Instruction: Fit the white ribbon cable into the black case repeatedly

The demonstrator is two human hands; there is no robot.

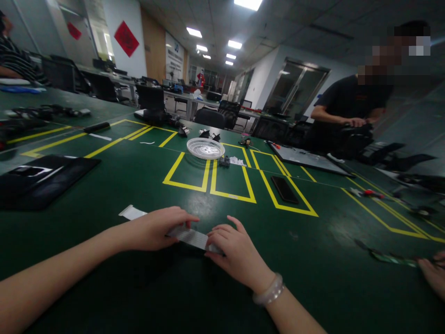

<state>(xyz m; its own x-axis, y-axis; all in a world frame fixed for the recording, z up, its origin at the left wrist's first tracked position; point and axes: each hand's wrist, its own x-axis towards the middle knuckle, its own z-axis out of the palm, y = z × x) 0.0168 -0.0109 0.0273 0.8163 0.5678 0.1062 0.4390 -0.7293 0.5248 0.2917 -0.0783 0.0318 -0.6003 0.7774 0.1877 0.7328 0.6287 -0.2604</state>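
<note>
A grey-white flat ribbon cable [192, 237] with fine lengthwise lines runs between my two hands, just over the green table. My left hand [162, 228] is closed on it, and the cable's pale end [131, 213] sticks out beyond that hand to the left. Near the other end, my right hand [231, 248] pinches the cable between thumb and fingers, its index finger raised. A translucent bracelet [269, 291] circles my right wrist. The cable's right end is partly covered by my fingers.
Yellow tape rectangles mark the green table [306, 283]. Ahead stands a white plastic basket [206, 148]; a black phone [284, 189] lies to the right. A dark flat case [47, 181] is at left. Another person's hand [433, 271] holds a greenish strip at right; a person [351, 102] stands behind.
</note>
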